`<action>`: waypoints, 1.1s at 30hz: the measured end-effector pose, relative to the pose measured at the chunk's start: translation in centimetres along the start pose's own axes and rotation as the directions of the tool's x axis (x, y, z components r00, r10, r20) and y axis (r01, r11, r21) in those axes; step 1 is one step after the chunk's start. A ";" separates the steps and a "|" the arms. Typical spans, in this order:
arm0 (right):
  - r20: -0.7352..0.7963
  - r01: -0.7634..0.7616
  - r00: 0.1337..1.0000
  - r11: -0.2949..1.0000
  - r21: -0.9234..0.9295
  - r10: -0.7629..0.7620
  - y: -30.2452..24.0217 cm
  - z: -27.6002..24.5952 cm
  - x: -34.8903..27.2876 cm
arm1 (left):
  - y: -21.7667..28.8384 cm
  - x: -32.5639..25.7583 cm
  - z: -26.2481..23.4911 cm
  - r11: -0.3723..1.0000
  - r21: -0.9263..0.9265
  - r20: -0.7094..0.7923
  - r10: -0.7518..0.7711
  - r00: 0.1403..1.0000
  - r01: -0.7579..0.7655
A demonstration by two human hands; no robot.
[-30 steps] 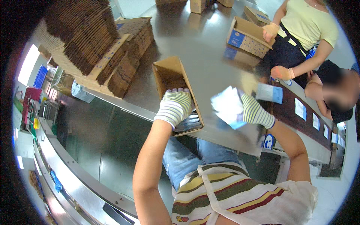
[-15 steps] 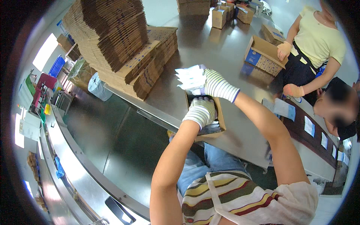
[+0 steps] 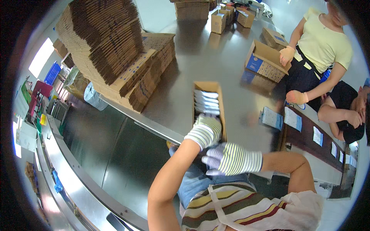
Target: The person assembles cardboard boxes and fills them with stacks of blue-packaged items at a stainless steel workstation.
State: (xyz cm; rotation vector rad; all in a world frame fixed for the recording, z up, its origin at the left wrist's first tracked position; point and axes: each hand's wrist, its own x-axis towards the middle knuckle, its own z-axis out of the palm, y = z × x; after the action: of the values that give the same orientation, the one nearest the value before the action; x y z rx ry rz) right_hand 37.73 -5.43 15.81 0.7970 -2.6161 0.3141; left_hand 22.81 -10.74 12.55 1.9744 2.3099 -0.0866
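An open cardboard box (image 3: 221,92) stands at the table's near edge. Several white-and-blue flat packets (image 3: 206,101) stand in a row across its far part. My left hand (image 3: 206,130), in a striped glove, reaches into the box just behind that row. Its fingertips are down inside, so their grip is hidden. Beside the near end of the box is my right hand (image 3: 234,158), in a matching glove. Its fingers are spread, point left and hold nothing; they are slightly blurred.
Tall stacks of flattened cartons (image 3: 104,46) fill the table's left side. To the right, a dark conveyor belt (image 3: 304,135) carries packets, and one packet (image 3: 272,118) lies at its end. A gloved co-worker stands behind another open box (image 3: 266,61). More boxes (image 3: 219,21) stand farther back.
My right hand has let go of its bunch of packets and come back toward me. Packets now stand in the box's far part. My left hand has stayed in the box, and the view has shifted slightly.
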 end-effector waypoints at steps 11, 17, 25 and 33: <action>-0.099 -0.289 0.930 0.538 -0.792 0.354 27.5 2.5 5.0 | 0.3 -5.4 -6.1 0.900 -0.388 -0.715 -0.160 0.680 -0.196; 0.212 -0.161 0.915 0.794 -0.586 0.342 24.4 5.1 3.3 | 1.0 -10.2 3.8 0.832 -0.554 -0.486 -0.337 0.807 0.014; 0.139 -0.483 0.845 0.849 -0.217 0.516 19.2 10.3 -5.6 | 3.3 -8.7 6.1 0.789 -0.614 -0.408 -0.319 0.856 0.001; -0.097 -0.596 0.803 0.795 -0.111 0.588 17.3 11.3 -6.0 | 4.9 -7.9 9.5 0.802 -0.597 -0.388 -0.304 0.870 0.014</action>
State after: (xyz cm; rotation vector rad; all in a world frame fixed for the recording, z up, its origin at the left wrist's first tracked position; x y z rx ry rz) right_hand 29.05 8.01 1.40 -0.1091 -2.7314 0.3122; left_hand 29.27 -18.79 4.15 1.5803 2.3448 1.0745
